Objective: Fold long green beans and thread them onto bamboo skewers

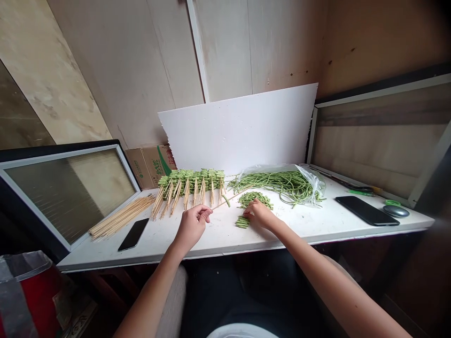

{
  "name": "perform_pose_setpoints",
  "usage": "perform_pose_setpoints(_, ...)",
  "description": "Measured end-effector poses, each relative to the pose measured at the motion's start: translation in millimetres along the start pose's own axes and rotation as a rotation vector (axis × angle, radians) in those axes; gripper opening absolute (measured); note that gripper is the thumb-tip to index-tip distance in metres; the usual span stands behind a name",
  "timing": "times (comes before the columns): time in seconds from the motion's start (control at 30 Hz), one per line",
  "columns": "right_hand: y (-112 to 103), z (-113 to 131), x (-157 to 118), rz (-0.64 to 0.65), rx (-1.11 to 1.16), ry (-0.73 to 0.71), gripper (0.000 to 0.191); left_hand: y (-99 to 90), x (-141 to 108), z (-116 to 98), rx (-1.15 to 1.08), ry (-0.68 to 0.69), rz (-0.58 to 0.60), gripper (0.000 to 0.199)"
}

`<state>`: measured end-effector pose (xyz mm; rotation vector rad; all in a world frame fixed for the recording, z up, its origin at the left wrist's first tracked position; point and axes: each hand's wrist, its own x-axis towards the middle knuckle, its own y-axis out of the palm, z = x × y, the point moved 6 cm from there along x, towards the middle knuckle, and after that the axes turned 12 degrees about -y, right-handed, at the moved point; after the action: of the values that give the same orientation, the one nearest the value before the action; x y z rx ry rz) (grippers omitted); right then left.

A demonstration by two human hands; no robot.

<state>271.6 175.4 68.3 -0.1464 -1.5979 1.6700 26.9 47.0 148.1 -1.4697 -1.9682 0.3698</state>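
Pinched in my left hand (pixel 196 221) is a thin bamboo skewer (pixel 237 195) that points up and to the right. One cut piece of long bean (pixel 226 201) sits across it, partway along. My right hand (pixel 260 214) is bent over the cut beans, its fingertips closed at the edge of a small row of bean pieces (pixel 242 222); the fingers partly hide what they grip. Just behind that hand is a loose pile of cut bean pieces (pixel 255 198). Further back to the left, several filled bean skewers (pixel 192 183) are stacked with their bare sticks toward me.
A clear plastic bag of whole long beans (pixel 278 182) lies at the back right. Bare skewers (pixel 121 218) and a phone (pixel 133 234) are on the left. Another phone (pixel 366 211) and a computer mouse (pixel 396 211) lie right. A white board (pixel 239 131) stands behind the table (pixel 211 244).
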Motion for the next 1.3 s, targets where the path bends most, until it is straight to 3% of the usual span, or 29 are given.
perform_pose_setpoints(0.13,-3,4,2,-0.045,0.071,-0.076,0.017,-0.6,-1,-2,0.01,0.018,-0.005,0.026)
perform_pose_setpoints(0.23,-15,-3,4,-0.151,0.222,-0.015,0.017,-1.7,-2,-4,0.008,0.031,-0.017,0.028)
perform_pose_setpoints(0.43,-57,-15,3,-0.549,0.871,0.189,0.036,-3.3,-2,-6,-0.005,0.063,-0.045,0.029)
perform_pose_setpoints(0.53,-72,-9,3,-0.654,1.186,0.225,0.035,-3.1,-3,-5,0.001,0.072,-0.06,0.028)
perform_pose_setpoints(0.67,-79,4,6,-0.671,1.477,0.2,0.027,-2.5,-3,-2,0.015,0.074,-0.08,0.029)
perform_pose_setpoints(0.77,-79,10,6,-0.657,1.569,0.2,0.026,-2.5,-3,-2,0.033,0.08,-0.092,0.03)
perform_pose_setpoints(1.3,-79,18,6,-0.639,1.579,0.179,0.024,-5.9,-3,-1,0.061,0.096,-0.133,0.025)
